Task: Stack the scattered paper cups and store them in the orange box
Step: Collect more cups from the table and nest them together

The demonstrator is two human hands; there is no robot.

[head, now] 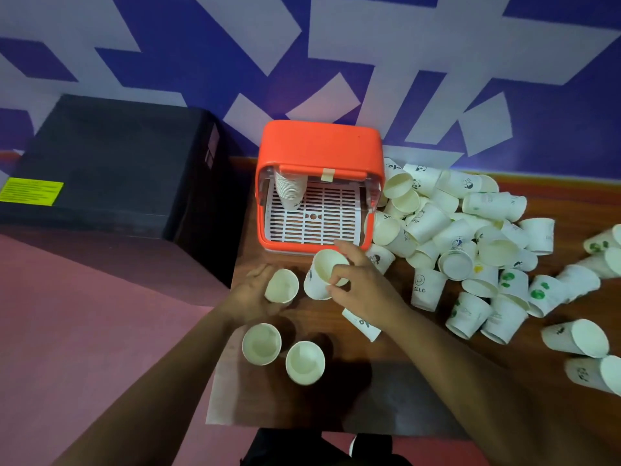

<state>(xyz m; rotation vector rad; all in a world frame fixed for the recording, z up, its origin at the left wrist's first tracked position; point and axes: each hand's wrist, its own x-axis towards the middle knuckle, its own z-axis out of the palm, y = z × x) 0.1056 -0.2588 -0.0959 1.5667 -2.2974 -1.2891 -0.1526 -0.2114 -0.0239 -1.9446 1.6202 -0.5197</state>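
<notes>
Paper cups (470, 237) lie in a loose heap on the right side of the wooden table (322, 391), most on their sides, with two more standing upright near the front edge (261, 344), and one finished stack (291, 190) already stands inside the orange box (319, 146) on its white slatted tray (316, 220). The left hand (250, 294) curls around one cup (281, 285) with its mouth turned toward me, and the right hand (359, 284) pinches the rim of another cup (325, 274) between thumb and fingers, holding it just beside the first. These look feather-light and thin-walled, so I'd judge a hard squeeze would buckle them; the rolled rim is the stiffest part and the best place to grip. The tapered walls should let one slide into the next easily, though a tilted cup may jam. A tall stack is likely wobbly, so holding it low around the body seems wise.
</notes>
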